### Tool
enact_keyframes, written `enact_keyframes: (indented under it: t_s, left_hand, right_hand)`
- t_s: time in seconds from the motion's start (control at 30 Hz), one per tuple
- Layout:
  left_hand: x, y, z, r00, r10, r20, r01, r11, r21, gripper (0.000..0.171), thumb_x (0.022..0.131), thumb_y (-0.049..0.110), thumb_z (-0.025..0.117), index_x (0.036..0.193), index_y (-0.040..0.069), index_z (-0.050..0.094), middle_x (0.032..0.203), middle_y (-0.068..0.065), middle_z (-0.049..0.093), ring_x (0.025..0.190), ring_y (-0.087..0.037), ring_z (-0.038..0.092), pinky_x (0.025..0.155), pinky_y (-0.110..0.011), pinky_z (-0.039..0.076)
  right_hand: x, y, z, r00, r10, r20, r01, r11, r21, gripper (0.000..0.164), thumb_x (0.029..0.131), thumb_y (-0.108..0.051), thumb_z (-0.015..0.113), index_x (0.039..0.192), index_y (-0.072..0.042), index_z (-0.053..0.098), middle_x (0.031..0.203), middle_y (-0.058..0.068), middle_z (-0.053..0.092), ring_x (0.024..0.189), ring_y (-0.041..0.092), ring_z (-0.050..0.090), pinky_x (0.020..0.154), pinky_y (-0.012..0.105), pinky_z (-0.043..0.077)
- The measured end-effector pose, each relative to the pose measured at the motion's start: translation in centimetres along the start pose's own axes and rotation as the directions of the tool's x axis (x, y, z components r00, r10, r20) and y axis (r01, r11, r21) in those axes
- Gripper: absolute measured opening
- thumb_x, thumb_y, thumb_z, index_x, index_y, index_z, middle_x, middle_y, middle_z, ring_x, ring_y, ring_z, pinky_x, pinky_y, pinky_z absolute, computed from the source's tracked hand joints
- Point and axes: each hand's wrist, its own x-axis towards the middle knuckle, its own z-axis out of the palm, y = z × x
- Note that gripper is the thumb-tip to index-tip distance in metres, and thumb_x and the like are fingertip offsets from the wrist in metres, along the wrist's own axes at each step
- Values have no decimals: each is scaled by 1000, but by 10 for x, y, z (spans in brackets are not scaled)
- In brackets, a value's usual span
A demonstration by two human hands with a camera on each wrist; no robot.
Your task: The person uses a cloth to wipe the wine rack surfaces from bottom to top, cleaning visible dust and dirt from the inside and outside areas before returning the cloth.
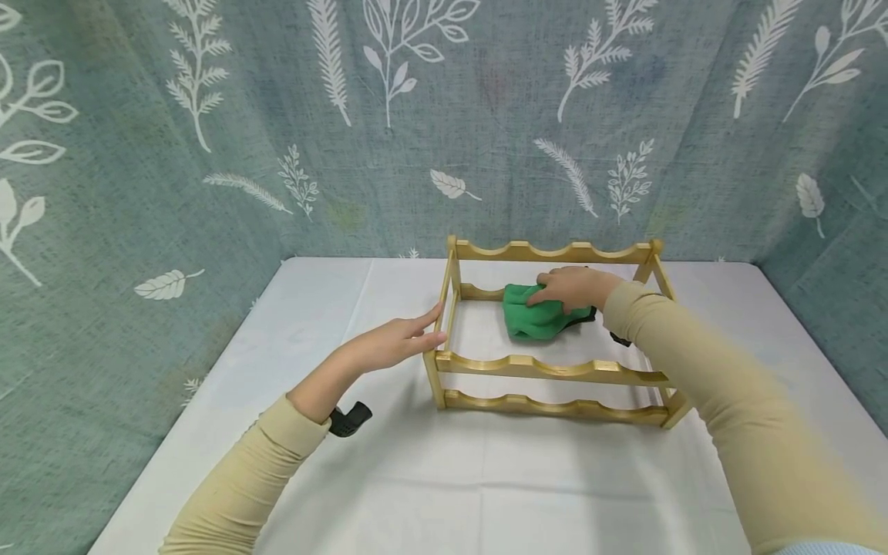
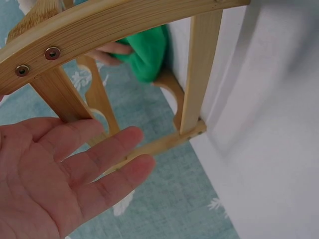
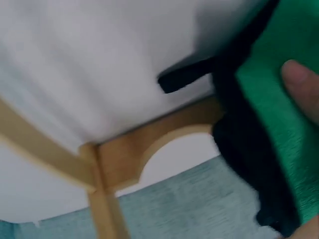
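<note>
A green cloth [image 1: 530, 317] with a black edging and a small black loop [image 3: 187, 75] is inside the wooden rack [image 1: 555, 368]. My right hand [image 1: 574, 289] grips this cloth from above; its thumb presses the green side in the right wrist view. The rack has two levels of scalloped rails. At its left end, my left hand [image 1: 388, 343] rests against the frame with fingers fairly straight. The left wrist view shows that palm [image 2: 40, 184] beside a wooden upright [image 2: 65, 97], holding nothing.
A white cloth [image 1: 388, 478] covers the table under the rack. Behind and at both sides hangs a grey-green curtain [image 1: 388, 185] with white leaf prints. A black wrist mount [image 1: 350, 419] sticks out under the left sleeve.
</note>
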Motion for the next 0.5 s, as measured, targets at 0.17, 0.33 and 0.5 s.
enact_keyframes:
  t_s: [0.17,0.33,0.5]
  left_hand:
    - [0,-1,0,1000,-1,2,1,1000,-4,73,92,59,34,148,24,4,148,-11,28,132,-31,32,105,-47,30]
    - [1,-2,0,1000,-7,-1,7,1000,-14,72,92,58,34,148,25,4,148,-10,28,133,-30,32,106,-47,29]
    - [2,-3,1,1000,1,-1,-1,1000,-22,73,91,59,35,148,25,4,148,-10,28,132,-29,32,106,-47,28]
  right_hand:
    - [-20,8,0,989,77,128,-89,991,96,59,79,1,68,132,-19,50,128,19,46,108,35,52,83,43,47]
    - [-34,13,-2,955,160,248,-191,976,106,53,87,7,55,133,-19,50,131,20,45,116,38,48,93,50,41]
    - [-42,13,-6,918,190,347,-256,954,156,53,88,11,51,134,-16,48,133,20,44,121,40,42,96,52,37]
